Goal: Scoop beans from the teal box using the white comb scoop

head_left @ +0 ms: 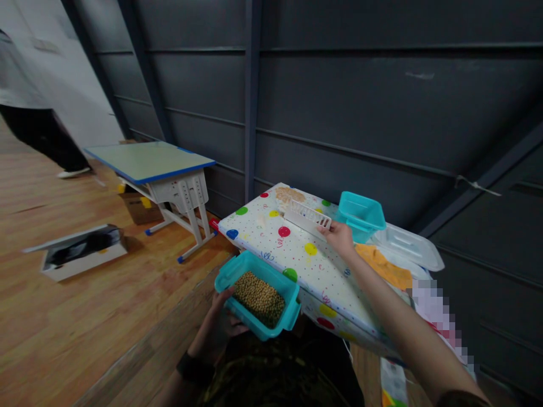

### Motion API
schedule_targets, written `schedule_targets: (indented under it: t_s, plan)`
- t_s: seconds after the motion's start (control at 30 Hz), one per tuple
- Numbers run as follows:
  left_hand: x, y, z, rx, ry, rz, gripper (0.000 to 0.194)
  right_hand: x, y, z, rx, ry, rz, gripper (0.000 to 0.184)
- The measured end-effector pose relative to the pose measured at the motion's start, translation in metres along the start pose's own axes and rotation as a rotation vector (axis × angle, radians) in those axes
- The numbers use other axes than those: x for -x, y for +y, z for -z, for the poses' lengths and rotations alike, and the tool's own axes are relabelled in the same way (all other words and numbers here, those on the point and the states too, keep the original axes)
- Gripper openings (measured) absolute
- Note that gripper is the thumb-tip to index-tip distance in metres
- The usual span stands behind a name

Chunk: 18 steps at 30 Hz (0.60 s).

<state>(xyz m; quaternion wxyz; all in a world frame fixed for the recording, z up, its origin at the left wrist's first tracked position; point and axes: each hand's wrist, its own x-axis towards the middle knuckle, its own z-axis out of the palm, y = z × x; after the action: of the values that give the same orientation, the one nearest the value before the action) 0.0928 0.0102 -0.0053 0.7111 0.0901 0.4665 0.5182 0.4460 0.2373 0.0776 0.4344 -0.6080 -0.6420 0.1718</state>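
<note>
My left hand [223, 314] grips a teal plastic container [292, 299] by its left side, just off the table's front edge. Inside lie round yellow beans [258, 297], with some green ones at the near end. At the table's middle, my right hand [337, 237] is closed on the end of a long white slotted plastic strip [306, 219]. The strip's far end is close to a spread of small beige pieces [288, 195], too small to name, on the tablecloth. A second teal container [360, 215] stands just behind my right hand.
The table [297, 249] has a dotted, balloon-print cloth. An orange cloth [386, 265] and a clear lid [411, 246] lie at its right. Left are a school desk [153, 158], an open white box [85, 254] and a standing person [29, 102]. A dark panelled wall [339, 102] rises behind.
</note>
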Motion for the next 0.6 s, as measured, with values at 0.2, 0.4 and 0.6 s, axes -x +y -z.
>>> schedule_targets:
  t_s: [0.2, 0.4, 0.6]
  plan:
    - [0.0, -0.002, -0.007, 0.015, 0.041, -0.038, 0.079, 0.0, 0.0, 0.003, -0.048, 0.009, 0.018, 0.022]
    - [-0.003, -0.003, 0.0, 0.018, 0.058, -0.022, 0.078, 0.002, -0.01, 0.015, -0.007, -0.103, -0.007, 0.023]
    - [-0.001, -0.001, -0.002, -0.014, 0.033, -0.031, 0.09, 0.015, -0.013, 0.043, -0.027, -0.259, 0.053, 0.042]
